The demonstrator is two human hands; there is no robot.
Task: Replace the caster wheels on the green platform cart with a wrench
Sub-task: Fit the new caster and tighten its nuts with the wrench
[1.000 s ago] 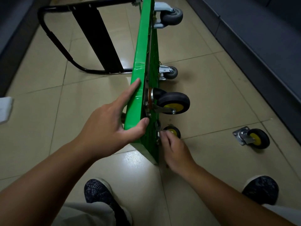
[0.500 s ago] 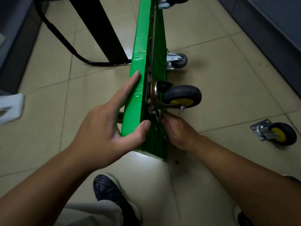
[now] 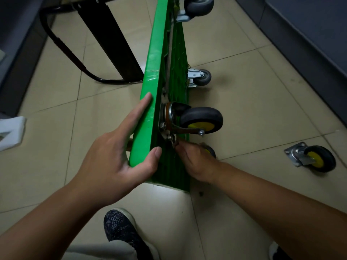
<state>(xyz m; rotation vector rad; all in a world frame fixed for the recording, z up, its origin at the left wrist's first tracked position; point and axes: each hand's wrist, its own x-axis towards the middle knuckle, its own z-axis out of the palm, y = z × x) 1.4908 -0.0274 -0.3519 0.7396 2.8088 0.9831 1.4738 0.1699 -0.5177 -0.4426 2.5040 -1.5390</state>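
Head view, one frame.

- The green platform cart (image 3: 150,102) stands on its long edge on the tiled floor (image 3: 262,102). Its underside faces right. Its black handle (image 3: 62,47) lies folded out on the deck side, far end.
- Left hand (image 3: 112,160): grips the cart's upper edge at the near end. The index finger lies straight along the top of the edge and the thumb presses onto the underside face. The other fingers are behind the deck, out of sight.
- Right hand (image 3: 197,162): against the cart's underside at the near end, just below the mounted caster (image 3: 201,120). Its fingers are curled, with the tips at a small metal part at the lower corner of that caster's mounting plate. I cannot tell whether they pinch it, or whether it is a bolt, a nut or a wrench head.
- Mounted caster: black tyre, yellow hub. Its plate sits flat against the cart's underside near the top edge, and the wheel sticks out to the right.
- A second yellow-hubbed caster (image 3: 209,150) is low on the underside, mostly hidden behind the right hand.
- Two grey casters are at the cart's far end, one high (image 3: 199,5) and one low (image 3: 201,77).
- Loose caster (image 3: 313,158): yellow hub, plate attached. It lies on the floor well to the right of the cart's near end, touching nothing.
- A dark patterned shoe (image 3: 122,229) is on the floor just short of the cart's near end.
- A white object (image 3: 11,132) is on the floor well to the left of the cart, cut off by the frame edge.
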